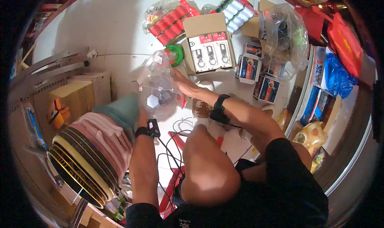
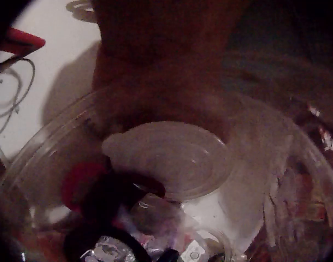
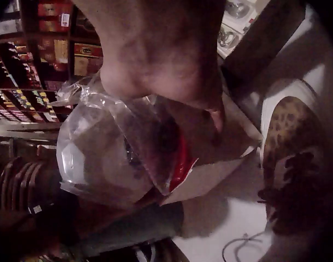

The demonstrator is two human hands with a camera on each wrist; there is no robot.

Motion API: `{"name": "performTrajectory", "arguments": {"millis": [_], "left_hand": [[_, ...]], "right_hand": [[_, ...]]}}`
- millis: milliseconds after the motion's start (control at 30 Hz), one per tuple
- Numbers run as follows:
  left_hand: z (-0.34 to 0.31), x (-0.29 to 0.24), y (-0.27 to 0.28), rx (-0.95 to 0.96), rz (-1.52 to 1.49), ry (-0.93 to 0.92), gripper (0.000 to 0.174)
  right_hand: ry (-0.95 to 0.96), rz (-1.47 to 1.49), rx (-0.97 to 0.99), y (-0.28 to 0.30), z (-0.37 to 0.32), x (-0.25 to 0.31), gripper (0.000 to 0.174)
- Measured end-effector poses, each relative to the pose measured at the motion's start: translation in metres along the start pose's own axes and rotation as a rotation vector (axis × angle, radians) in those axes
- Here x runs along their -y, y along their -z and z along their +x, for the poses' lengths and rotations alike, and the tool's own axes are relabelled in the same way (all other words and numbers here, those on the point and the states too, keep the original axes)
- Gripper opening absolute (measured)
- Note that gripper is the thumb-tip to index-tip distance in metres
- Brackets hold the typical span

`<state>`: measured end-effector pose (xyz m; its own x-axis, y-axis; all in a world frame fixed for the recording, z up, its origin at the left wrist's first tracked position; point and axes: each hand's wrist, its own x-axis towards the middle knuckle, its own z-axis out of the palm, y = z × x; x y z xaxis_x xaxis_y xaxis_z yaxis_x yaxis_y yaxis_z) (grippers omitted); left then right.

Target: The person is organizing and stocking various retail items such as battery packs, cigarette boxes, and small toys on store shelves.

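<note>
A clear plastic bag [image 1: 154, 74] hangs in front of me, with a clear round plastic container [image 1: 158, 102] at its lower part. My right hand [image 1: 180, 82] is at the bag's upper right side and grips the plastic; its fingers are partly hidden. In the right wrist view that hand [image 3: 161, 71] is bent over the bag [image 3: 95, 147], beside a red edge [image 3: 180, 164]. My left hand [image 1: 144, 115] is at the container's lower left, its fingers hidden, so I cannot tell its grip. An oval translucent piece [image 2: 172, 158] and dark and metal bits show through the container.
An open carton [image 1: 202, 26] of boxed key rings stands ahead, beside red spools [image 1: 172, 26] and white spools [image 1: 236, 14]. A green-lidded jar [image 1: 174, 55] is near the bag. Small dark boxes [image 1: 248, 68] lie right, stacked hats [image 1: 88, 156] left, and cables [image 1: 172, 152] below.
</note>
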<state>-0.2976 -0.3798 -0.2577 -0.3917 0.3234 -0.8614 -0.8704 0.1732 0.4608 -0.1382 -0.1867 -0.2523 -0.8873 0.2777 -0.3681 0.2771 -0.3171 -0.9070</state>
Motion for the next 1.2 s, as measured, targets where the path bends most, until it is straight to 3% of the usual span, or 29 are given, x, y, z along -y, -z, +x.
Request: {"name": "performTrajectory", "arguments": {"millis": [67, 200, 267, 333, 400, 433, 567, 633, 667, 700, 767, 800, 833, 867, 933, 967, 1000, 1067, 1133, 1167, 1200], "left_hand": [[0.000, -0.003, 0.004, 0.003, -0.035, 0.014, 0.047], [0.021, -0.007, -0.005, -0.005, -0.112, 0.042, 0.049], [0.034, -0.011, -0.014, 0.002, -0.152, 0.045, 0.050], [0.015, -0.001, 0.000, 0.020, -0.187, 0.047, 0.052], [-0.002, 0.009, 0.010, 0.046, -0.220, 0.051, 0.053], [0.002, 0.005, 0.007, 0.067, -0.237, 0.050, 0.053], [-0.015, 0.020, 0.020, 0.140, -0.302, 0.063, 0.056], [0.033, 0.064, 0.096, 0.218, -0.268, 0.106, 0.059], [0.082, 0.049, 0.119, 0.283, -0.240, 0.142, 0.062], [0.070, 0.047, 0.108, 0.303, -0.237, 0.141, 0.062], [0.012, 0.031, 0.068, 0.041, -0.198, 0.165, 0.070], [-0.013, 0.024, 0.047, 0.056, -0.197, 0.163, 0.070], [-0.039, 0.016, 0.026, -0.069, -0.176, 0.149, 0.072], [-0.049, 0.015, 0.024, -0.197, -0.153, 0.136, 0.076], [-0.059, 0.013, 0.024, -0.255, -0.129, 0.146, 0.077], [-0.057, 0.008, 0.023, -0.314, -0.110, 0.155, 0.078], [-0.061, 0.003, 0.028, -0.289, -0.101, 0.152, 0.078], [-0.068, -0.005, 0.057, 0.056, -0.077, 0.325, 0.069], [-0.042, -0.014, 0.075, 0.413, 0.080, 0.050, 0.071], [-0.006, -0.034, 0.072, 0.146, 0.194, 0.212, 0.064], [-0.040, -0.011, 0.073, 0.210, 0.234, 0.228, 0.064]], "right_hand": [[-0.061, 0.002, -0.118, 0.001, 0.006, -0.005, 0.068], [-0.119, 0.165, -0.104, 0.011, 0.010, -0.024, 0.067], [-0.236, 0.139, -0.170, 0.018, -0.018, 0.016, 0.069], [-0.243, 0.073, -0.172, 0.030, -0.025, 0.008, 0.070], [-0.481, 0.110, 0.012, 0.049, -0.038, 0.007, 0.072], [-0.467, -0.011, 0.103, 0.063, -0.044, 0.009, 0.067], [-0.462, -0.273, 0.015, 0.092, -0.084, 0.043, 0.054], [-0.455, -0.343, -0.015, 0.111, -0.104, 0.054, 0.056], [-0.441, -0.366, -0.054, 0.120, -0.116, 0.065, 0.056], [-0.435, -0.375, -0.071, 0.129, -0.127, 0.075, 0.056], [-0.435, -0.472, -0.082, 0.145, -0.149, 0.091, 0.056], [-0.430, -0.480, -0.095, 0.155, -0.157, 0.100, 0.056], [-0.444, -0.569, -0.078, 0.165, -0.164, 0.108, 0.055], [-0.459, -0.654, -0.059, 0.166, -0.175, 0.119, 0.053], [-0.461, -0.738, -0.090, 0.174, -0.200, 0.131, 0.051], [-0.348, -0.976, -0.094, 0.183, -0.212, 0.135, 0.051], [-0.235, -1.214, -0.104, 0.192, -0.224, 0.139, 0.050], [-0.185, -1.244, -0.247, 0.190, -0.257, 0.168, 0.048], [-0.436, -1.493, -0.169, 0.200, -0.279, 0.193, 0.039], [-0.397, -1.473, -0.231, 0.199, -0.295, 0.205, 0.035], [-0.359, -1.456, -0.304, 0.202, -0.310, 0.219, 0.032]]}}
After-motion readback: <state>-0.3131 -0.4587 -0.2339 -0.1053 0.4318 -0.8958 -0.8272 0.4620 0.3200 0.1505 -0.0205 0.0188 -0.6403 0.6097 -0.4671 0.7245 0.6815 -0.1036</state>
